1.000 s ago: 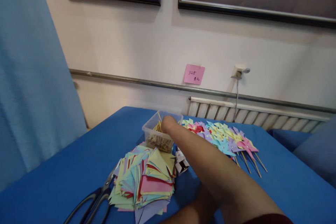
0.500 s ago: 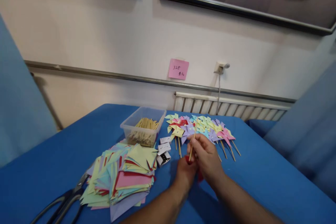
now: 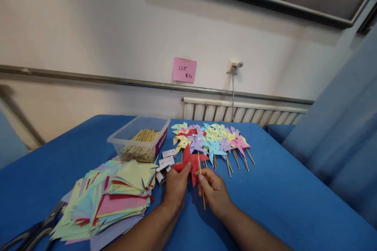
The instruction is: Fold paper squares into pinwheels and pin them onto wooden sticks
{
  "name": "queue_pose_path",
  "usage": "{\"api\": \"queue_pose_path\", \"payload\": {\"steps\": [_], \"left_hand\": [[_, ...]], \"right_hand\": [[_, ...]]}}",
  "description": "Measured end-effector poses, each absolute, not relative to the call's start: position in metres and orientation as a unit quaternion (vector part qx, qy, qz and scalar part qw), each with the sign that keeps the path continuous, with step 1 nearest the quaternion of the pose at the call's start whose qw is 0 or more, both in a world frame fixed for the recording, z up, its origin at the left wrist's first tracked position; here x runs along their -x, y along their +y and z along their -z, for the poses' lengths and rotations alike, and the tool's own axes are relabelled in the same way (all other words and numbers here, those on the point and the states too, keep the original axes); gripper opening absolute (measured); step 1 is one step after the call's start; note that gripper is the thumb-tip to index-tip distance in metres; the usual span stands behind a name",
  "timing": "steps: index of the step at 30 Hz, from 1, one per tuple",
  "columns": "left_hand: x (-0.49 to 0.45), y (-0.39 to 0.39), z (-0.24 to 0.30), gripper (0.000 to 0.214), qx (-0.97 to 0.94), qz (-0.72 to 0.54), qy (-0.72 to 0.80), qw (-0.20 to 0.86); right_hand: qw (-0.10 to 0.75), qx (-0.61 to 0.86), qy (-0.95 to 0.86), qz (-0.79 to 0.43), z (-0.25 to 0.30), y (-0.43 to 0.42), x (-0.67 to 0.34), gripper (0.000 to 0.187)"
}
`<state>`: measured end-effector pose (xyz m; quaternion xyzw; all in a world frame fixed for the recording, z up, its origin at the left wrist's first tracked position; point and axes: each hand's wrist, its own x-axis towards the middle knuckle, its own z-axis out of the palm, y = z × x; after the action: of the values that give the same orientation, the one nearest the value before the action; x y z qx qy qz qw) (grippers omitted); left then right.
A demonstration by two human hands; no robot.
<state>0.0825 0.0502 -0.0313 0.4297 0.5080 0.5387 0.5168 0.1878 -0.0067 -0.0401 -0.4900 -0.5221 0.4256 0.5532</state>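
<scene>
Fingers of the left hand (image 3: 176,182) pinch the red folded-paper pinwheel (image 3: 190,163); the right hand (image 3: 214,193) grips the thin wooden stick (image 3: 201,182) behind it, aligned for mounting.

The table's (image 3: 294,204) right side is left open; the left edge is blocked by paper squares (image 3: 112,196), the far edge by pinwheels (image 3: 212,141) and a stick tub (image 3: 138,143).

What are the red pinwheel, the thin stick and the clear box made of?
Red pinwheel: matte coloured paper, going by its flat folded points. Stick: probably pale wood or bamboo, thin and straight. Box: see-through plastic, likely, since the sticks inside show through its wall.
</scene>
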Motion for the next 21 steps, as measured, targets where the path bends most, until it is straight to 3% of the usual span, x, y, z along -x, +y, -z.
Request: {"api": "queue_pose_path", "payload": {"steps": [5,21], "left_hand": [[-0.083,0.048,0.027,0.023,-0.437,-0.542,0.507,0.507],[-0.086,0.044,0.027,0.027,-0.450,-0.528,0.501,0.517]], "right_hand": [[0.520,0.492,-0.553,-0.426,0.049,-0.007,-0.184,0.031],[0.515,0.485,-0.527,-0.470,0.055,-0.002,-0.189,0.042]]}}
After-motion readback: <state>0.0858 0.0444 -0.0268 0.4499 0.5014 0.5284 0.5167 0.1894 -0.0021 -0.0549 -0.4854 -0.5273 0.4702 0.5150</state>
